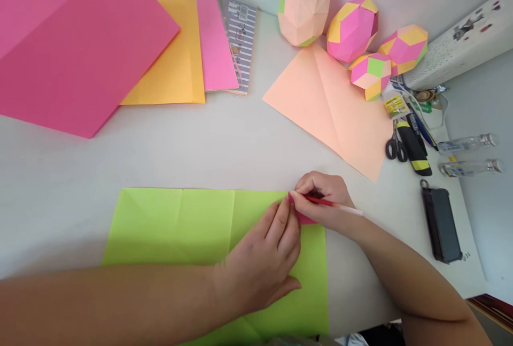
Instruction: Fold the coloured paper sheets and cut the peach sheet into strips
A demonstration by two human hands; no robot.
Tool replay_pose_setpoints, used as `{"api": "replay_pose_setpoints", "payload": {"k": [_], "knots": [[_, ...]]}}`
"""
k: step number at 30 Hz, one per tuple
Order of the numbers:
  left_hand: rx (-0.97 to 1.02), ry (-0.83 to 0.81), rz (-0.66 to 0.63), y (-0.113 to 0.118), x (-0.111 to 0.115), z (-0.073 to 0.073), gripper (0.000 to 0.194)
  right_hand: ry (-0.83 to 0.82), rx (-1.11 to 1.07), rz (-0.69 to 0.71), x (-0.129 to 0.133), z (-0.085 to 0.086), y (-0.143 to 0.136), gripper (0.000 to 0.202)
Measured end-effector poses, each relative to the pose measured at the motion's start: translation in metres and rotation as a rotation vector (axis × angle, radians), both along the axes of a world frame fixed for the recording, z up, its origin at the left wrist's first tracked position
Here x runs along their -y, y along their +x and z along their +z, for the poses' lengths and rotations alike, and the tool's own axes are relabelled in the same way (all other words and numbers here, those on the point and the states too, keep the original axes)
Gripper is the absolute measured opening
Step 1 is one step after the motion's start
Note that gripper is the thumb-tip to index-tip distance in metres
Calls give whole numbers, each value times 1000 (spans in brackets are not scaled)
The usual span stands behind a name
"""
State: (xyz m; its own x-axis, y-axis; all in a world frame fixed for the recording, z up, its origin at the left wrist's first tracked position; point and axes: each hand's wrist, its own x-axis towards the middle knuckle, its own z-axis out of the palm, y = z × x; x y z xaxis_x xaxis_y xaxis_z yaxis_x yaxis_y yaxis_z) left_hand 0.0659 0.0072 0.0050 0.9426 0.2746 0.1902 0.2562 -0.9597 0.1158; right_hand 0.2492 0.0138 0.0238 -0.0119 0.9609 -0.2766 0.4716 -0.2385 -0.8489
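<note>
A creased lime-green sheet of paper [208, 223] lies in front of me. Near its upper right edge sits a small pink paper piece [308, 219], mostly covered by my hands. My left hand [266, 260] rests on the sheet, fingers stretched out and their tips pressing on the pink piece. In my right hand [323, 196] is a slim red and white pen [340, 207], gripped between thumb and fingers. Its tip is hidden behind my fingers at the pink piece's upper edge.
Pink and orange paper sheets [100, 52] lie at the upper left. A folded peach sheet [324, 105] and several faceted paper balls [304, 9] are at the back. To the right are scissors [396, 145], a black and yellow cutter [413, 145], glass bottles [467, 144] and a phone [441, 223].
</note>
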Motion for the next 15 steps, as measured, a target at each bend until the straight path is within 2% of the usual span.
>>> {"api": "replay_pose_setpoints", "payload": {"k": [15], "knots": [[-10, 4, -3, 1, 0, 0, 81, 1, -16, -2, 2, -2, 1, 16]]}}
